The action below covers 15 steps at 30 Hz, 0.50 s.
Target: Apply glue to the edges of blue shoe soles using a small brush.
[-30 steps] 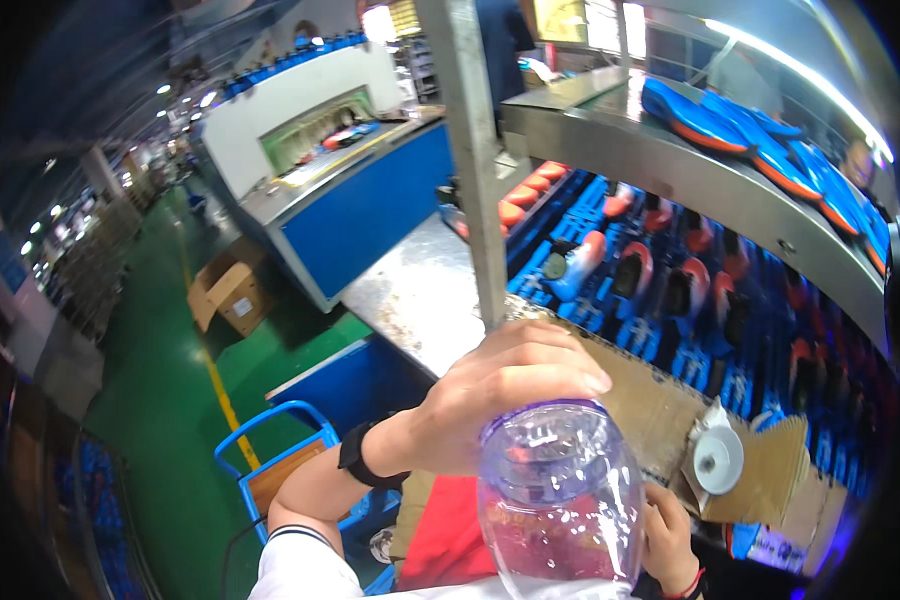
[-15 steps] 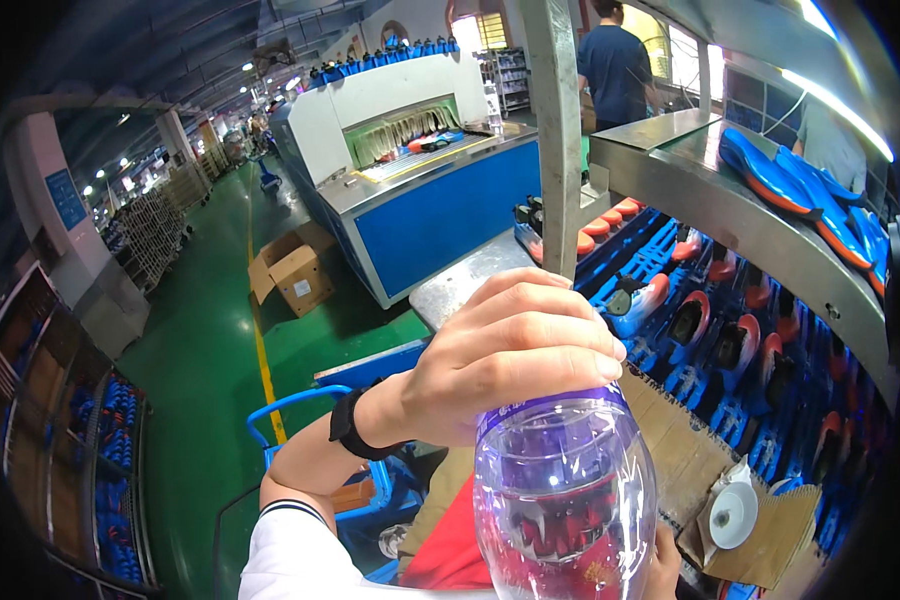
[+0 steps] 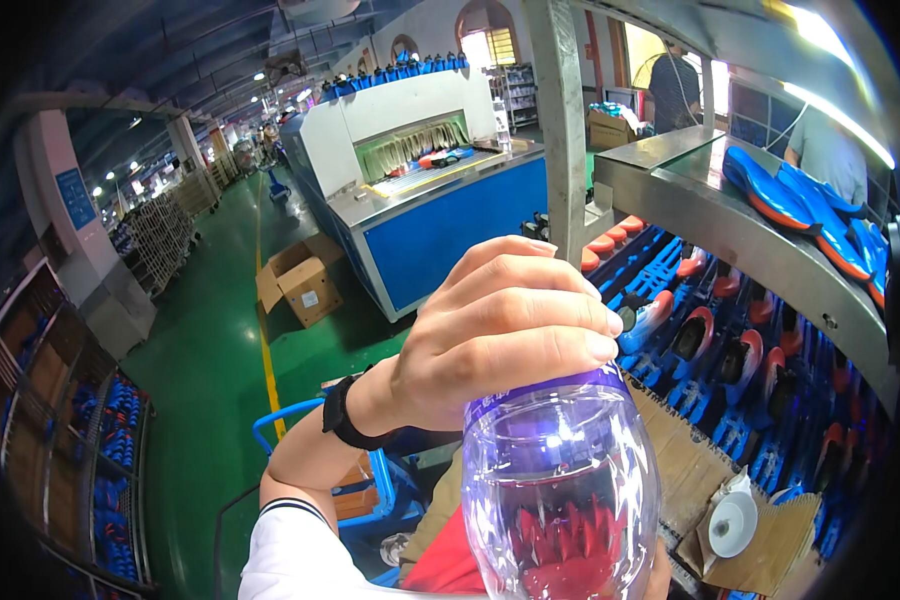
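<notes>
A clear plastic bottle (image 3: 562, 490) with a purple band looms large at the lower middle, with clear liquid inside. My left hand (image 3: 510, 325) is wrapped round the bottle at the purple band, its fingers pointing right and its thumb hidden. A black wristband (image 3: 342, 412) circles that wrist. Only a sliver of my right hand (image 3: 660, 574) shows beside the bottle at the lower edge; its fingers are hidden behind the bottle, so I cannot tell its grip.
Blue and red shoe parts (image 3: 735, 355) fill racks at the right, below a metal shelf (image 3: 660, 165). A white dish (image 3: 733, 524) lies on cardboard (image 3: 770, 555). An open carton (image 3: 305, 285) stands near a blue-and-white machine (image 3: 450, 235). Two other people stand at the back right.
My left hand and the bottle have risen slightly and shifted a little left, and the bottle looks larger. The background has shifted slightly. A person at the back has moved right.
</notes>
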{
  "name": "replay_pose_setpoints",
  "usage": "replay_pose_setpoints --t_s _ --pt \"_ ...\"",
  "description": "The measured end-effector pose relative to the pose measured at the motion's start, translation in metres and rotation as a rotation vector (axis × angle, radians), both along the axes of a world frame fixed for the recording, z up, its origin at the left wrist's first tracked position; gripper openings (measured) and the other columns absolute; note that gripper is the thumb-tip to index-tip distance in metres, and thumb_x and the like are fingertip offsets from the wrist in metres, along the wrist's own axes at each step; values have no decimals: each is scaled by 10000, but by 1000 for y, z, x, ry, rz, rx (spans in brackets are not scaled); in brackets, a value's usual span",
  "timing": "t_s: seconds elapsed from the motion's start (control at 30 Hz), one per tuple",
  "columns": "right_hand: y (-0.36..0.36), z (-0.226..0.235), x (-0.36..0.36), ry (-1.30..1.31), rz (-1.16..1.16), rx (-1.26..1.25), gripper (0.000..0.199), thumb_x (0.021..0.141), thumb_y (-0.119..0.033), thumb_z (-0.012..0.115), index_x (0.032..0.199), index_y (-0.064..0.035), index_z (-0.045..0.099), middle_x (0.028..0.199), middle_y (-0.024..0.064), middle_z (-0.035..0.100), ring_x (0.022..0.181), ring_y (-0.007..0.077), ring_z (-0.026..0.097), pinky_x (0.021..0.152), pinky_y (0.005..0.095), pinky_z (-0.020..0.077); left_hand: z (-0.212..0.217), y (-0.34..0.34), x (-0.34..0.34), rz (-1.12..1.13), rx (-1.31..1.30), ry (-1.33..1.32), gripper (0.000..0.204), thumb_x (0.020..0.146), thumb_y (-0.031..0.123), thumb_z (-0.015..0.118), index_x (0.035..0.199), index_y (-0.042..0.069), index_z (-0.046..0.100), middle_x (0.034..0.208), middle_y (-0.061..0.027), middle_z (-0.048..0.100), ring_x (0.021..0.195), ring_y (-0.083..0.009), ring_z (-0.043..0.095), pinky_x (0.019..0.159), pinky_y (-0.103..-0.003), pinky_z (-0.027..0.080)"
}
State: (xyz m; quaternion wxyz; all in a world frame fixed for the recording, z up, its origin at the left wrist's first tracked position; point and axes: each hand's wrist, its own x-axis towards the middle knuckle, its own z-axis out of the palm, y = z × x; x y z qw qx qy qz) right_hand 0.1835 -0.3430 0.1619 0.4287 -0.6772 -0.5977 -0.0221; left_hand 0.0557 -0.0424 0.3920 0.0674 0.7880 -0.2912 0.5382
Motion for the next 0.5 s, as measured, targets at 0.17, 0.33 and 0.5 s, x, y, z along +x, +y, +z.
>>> replay_pose_setpoints --t_s 0.17,0.33,0.5 --pt "-1 3 -3 23 -2 -39 299 845 79 630 1125 -20 662 1133 205 610 1021 356 613 867 385 509 7 -1 -3 27 22 -12 382 751 199 789 1087 86 645 1035 -81 700 970 -259 664 923 -421 484" --pt "-2 2 -3 31 -9 -69 305 843 82 621 1126 -23 663 1154 208 598 1055 363 600 890 384 502 11 -2 -3 36 30 -37 374 751 211 785 1081 95 651 1034 -74 701 968 -253 664 933 -421 478" --pt "-3 -2 -4 30 -16 -78 321 841 91 620 1138 -24 659 1156 206 596 1056 365 600 889 384 504 17 -8 -3 72 36 -55 382 744 224 783 1087 116 656 1026 -60 702 969 -246 662 938 -426 476"
